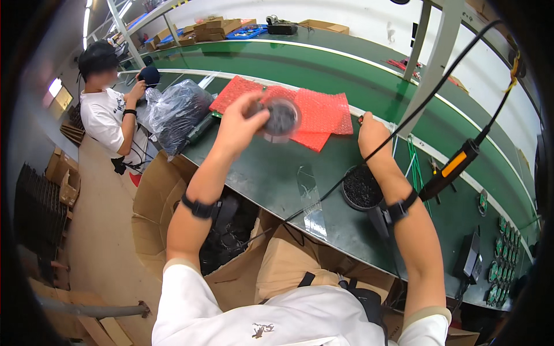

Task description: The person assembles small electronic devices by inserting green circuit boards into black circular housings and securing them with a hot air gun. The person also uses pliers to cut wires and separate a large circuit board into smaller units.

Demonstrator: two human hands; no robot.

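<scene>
In my left hand (241, 120), raised over the bench, is a round dark part with a pale, clear-looking rim (281, 117); motion blurs it, so its kind is unclear. Behind and below it lie red bubble-wrap bags (326, 111). My right hand (374, 137) is closed at the bench's far strip, to the right of the bags. A little red shows at its fingertips, but what they grip is too small to name. Beneath my right forearm stands a round tub of small black pieces (360, 187). A black cable passes in front of that forearm.
A black-and-orange electric screwdriver (456, 165) hangs at the right. Green circuit boards (501, 262) lie in rows beyond a black box (470, 256). Clear plastic strips (311, 202) rest on the green bench (265, 190). Left are a stuffed plastic bag (178, 112), an open carton (153, 210) and a co-worker (107, 109).
</scene>
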